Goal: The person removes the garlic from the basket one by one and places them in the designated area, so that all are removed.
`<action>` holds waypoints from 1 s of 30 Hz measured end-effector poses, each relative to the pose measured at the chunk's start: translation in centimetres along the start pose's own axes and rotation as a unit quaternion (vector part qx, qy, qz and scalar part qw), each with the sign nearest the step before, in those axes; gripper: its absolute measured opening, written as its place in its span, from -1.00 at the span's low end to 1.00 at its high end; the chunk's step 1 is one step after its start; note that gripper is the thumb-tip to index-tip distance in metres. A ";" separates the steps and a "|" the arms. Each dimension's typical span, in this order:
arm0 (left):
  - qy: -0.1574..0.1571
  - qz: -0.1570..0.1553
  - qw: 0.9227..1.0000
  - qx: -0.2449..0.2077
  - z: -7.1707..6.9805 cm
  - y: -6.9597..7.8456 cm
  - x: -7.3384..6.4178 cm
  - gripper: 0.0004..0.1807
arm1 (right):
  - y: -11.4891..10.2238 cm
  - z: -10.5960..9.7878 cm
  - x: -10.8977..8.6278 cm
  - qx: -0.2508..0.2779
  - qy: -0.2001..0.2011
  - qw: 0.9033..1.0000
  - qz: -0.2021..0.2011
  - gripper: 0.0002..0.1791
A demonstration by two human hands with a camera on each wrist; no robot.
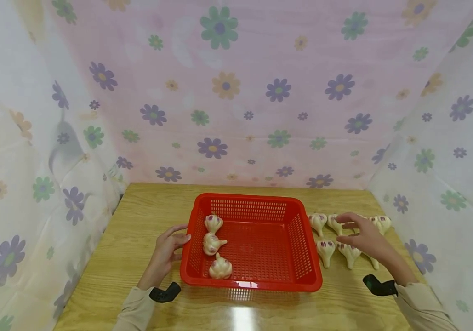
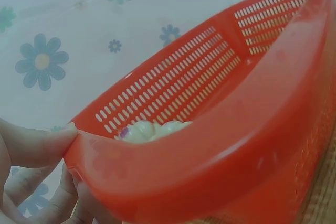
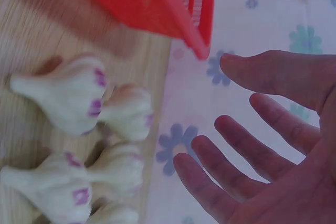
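Observation:
A red plastic basket (image 1: 253,286) with slotted walls stands mid-table. Three garlic bulbs lie along its left side: one at the back (image 1: 213,223), one in the middle (image 1: 210,244), one in front (image 1: 220,267). My left hand (image 1: 165,250) pinches the basket's left rim, thumb on top and fingers beneath, as the left wrist view shows. My right hand (image 1: 362,236) hovers over the garlic bulbs (image 1: 325,250) on the table right of the basket. Its fingers are spread and hold nothing in the right wrist view; the hand partly hides some bulbs in the head view.
The garlic on the right lies in two rows, with a bulb (image 1: 318,222) close beside the basket's wall. Flower-printed cloth (image 1: 244,115) hangs behind and at both sides of the wooden table (image 1: 145,207). Dark wrist devices (image 1: 165,293) sit at both wrists.

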State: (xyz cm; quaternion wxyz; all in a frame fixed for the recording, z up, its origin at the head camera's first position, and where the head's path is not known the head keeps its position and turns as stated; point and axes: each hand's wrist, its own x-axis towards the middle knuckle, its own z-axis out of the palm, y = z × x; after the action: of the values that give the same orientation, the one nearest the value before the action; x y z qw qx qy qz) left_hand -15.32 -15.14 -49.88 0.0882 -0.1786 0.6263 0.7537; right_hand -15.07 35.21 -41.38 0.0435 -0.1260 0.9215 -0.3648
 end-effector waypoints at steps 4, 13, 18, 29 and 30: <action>0.004 0.008 1.000 0.018 0.0 0.2 -0.1 -0.57 | -1.9 0.9 0.9 0.014 -0.016 0.999 -0.031 -0.55; -0.002 0.014 0.999 0.030 0.0 0.4 -0.3 -0.56 | -4.5 3.2 2.9 0.044 -0.075 0.994 -0.066 -0.57; 0.000 0.014 0.999 0.031 0.1 0.4 -0.2 -0.56 | -5.6 4.7 4.0 0.034 -0.105 0.988 -0.106 -0.57; 0.005 0.011 0.999 0.031 0.0 0.4 0.0 -0.56 | -7.6 7.8 6.3 0.033 -0.164 0.973 -0.157 -0.55; 0.005 0.011 0.999 0.030 0.0 0.4 0.0 -0.56 | -7.8 8.1 6.5 0.036 -0.171 0.972 -0.158 -0.55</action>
State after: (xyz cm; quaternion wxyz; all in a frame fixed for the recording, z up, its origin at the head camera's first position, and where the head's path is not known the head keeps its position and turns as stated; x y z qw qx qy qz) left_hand -15.43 -15.18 -49.54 0.0824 -0.1725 0.6509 0.7347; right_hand -18.37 22.64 -41.90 0.1471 -0.3288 0.8551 -0.3729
